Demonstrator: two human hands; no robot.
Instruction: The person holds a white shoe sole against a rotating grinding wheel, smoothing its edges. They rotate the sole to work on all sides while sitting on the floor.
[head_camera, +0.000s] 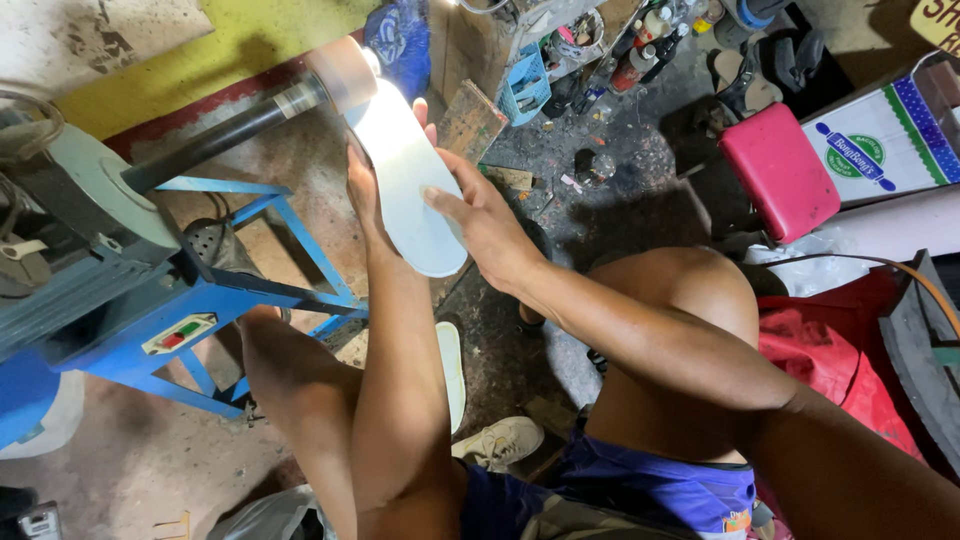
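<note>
I hold a pale, white shoe sole (408, 180) with both hands. My left hand (362, 195) grips its left edge from behind, mostly hidden by the sole. My right hand (478, 220) clasps its right edge, thumb across the face. The sole's top end touches the pinkish sanding drum (342, 70) at the tip of a black shaft (225, 135) that sticks out of a blue machine (100, 290).
A second white sole (452, 372) lies on the floor between my knees, beside a beige shoe (500, 442). A pink padded stool (780, 170) stands at the right, a red cloth (830, 360) below it. Cluttered bottles and a blue basket (525, 85) sit at the back.
</note>
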